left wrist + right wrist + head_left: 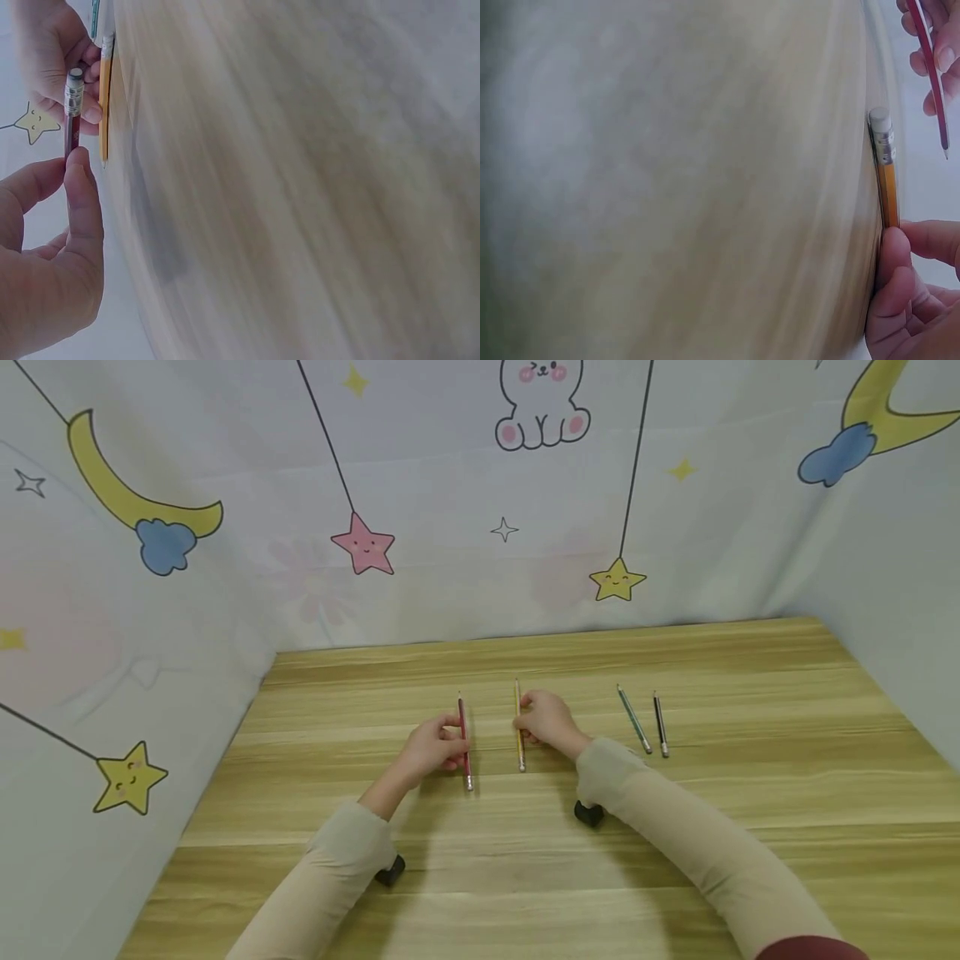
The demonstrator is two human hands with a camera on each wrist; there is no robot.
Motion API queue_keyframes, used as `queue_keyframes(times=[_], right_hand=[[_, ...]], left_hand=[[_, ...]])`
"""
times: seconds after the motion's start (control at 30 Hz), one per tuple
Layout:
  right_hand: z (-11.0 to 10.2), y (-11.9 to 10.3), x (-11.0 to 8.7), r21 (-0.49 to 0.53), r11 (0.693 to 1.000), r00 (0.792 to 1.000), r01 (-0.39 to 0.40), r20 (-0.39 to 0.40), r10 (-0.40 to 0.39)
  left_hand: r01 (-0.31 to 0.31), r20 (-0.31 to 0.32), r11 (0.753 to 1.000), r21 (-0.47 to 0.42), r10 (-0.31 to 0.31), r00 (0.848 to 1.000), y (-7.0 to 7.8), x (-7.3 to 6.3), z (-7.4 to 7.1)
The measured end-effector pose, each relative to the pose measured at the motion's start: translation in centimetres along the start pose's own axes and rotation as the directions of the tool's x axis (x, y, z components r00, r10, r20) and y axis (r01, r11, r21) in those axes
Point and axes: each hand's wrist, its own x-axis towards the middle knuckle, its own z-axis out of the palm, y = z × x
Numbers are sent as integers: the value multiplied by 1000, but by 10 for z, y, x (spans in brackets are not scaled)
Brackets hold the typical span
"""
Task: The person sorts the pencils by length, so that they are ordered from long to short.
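Between thumb and fingers, my left hand (433, 746) pinches a dark red pencil (464, 743), its eraser end toward me. In the left wrist view this red pencil (73, 105) is held above the wooden surface. To its right, my right hand (549, 720) pinches a yellow pencil (519, 727) near its middle. The right wrist view shows the yellow pencil (887, 180) lying at the tabletop, its white eraser toward the camera. Both pencils point away from me, roughly side by side with a gap between them.
A green pencil (634, 720) and a black pencil (660, 724) lie on the wooden table (510, 893), right of my right hand. Behind the table hangs a pale cloth (450, 477) printed with stars and moons.
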Motion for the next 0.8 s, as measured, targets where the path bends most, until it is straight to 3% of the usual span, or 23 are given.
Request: queue_keyframes(times=[0.2,0.57,0.8], right_hand=[[-3,2,-1,71,997,999,-21,36,18],[-19,11,-11,157,987,997,-22,71,10],[-42,19,-20,134,991,997,3,78,-14]], left_hand=[[-7,-9,1000,-10,7,1000,-7,13,7],[-40,-2,998,39,40,999,9,24,28],[-80,12,993,82,79,997,17,37,44]])
